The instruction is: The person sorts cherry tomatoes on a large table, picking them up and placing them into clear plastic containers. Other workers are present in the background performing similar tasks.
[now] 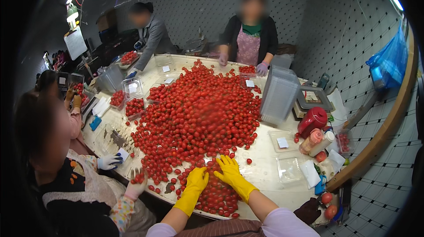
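A large heap of cherry tomatoes (pixel 195 111) covers the middle of the white table, thinning towards my edge. My left hand (pixel 197 179), in a yellow rubber glove, rests at the near side of the heap with its fingers curled; whether anything is in them is hidden. Just right of it, my right hand (pixel 228 172), gloved the same way, lies over the tomatoes with its fingers apart. Between my forearms is a smaller patch of cherry tomatoes (pixel 220 195), slightly blurred. Shiny glints near both hands look like clear plastic, but its shape cannot be made out.
On the right stand a tall stack of clear plastic containers (pixel 280 94), a scale (pixel 313 99), a red jug (pixel 312 120) and bottles (pixel 321 142). Open clamshells (pixel 290 169) lie nearer. At left, a co-worker's gloved hand (pixel 137 180) holds tomatoes. Two people work across the table.
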`<state>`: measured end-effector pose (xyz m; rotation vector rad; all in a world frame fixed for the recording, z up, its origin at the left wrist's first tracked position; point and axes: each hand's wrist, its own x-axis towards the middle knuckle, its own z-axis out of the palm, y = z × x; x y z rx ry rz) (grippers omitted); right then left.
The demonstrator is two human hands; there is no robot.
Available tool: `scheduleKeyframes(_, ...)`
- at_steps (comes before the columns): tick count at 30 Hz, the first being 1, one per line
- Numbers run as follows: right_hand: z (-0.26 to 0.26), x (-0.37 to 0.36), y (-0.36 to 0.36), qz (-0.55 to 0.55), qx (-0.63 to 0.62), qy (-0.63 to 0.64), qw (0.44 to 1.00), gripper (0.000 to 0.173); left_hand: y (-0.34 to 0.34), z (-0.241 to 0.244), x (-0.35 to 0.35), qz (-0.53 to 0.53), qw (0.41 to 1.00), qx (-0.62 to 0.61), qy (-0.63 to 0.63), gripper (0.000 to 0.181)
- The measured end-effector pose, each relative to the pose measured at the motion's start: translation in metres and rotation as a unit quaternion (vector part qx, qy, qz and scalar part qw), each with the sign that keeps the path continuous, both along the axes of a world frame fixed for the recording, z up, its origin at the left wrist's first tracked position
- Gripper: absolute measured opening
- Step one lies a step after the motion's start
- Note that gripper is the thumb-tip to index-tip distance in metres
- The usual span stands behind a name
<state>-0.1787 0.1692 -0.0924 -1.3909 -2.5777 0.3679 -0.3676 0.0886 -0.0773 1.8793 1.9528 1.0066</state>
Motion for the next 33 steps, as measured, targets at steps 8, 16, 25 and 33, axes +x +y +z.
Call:
scheduleKeyframes(8, -0.001, 0.000, -0.004, -0.010, 0.009, 0.011, 1.000, 0.075, 0.002, -0.009, 0.001, 0.003, 0.999, 0.027, 0.030, 0.031)
scheduleKeyframes(16, -0.015, 0.003, -0.010, -0.017, 0.051, 0.047, 0.997, 0.070, -0.002, -0.007, 0.005, 0.002, 0.999, 0.027, 0.039, 0.032)
scheduleKeyframes(25, -0.014, 0.001, -0.007, -0.023, 0.068, 0.057, 0.996, 0.069, -0.016, 0.037, 0.018, -0.006, 0.999, 0.032, 0.027, 0.032)
scheduleKeyframes(33, -0.015, 0.000, -0.008, -0.025, 0.093, 0.062, 0.993, 0.067, -0.069, 0.008, 0.015, 0.008, 0.999, -0.027, -0.026, 0.024)
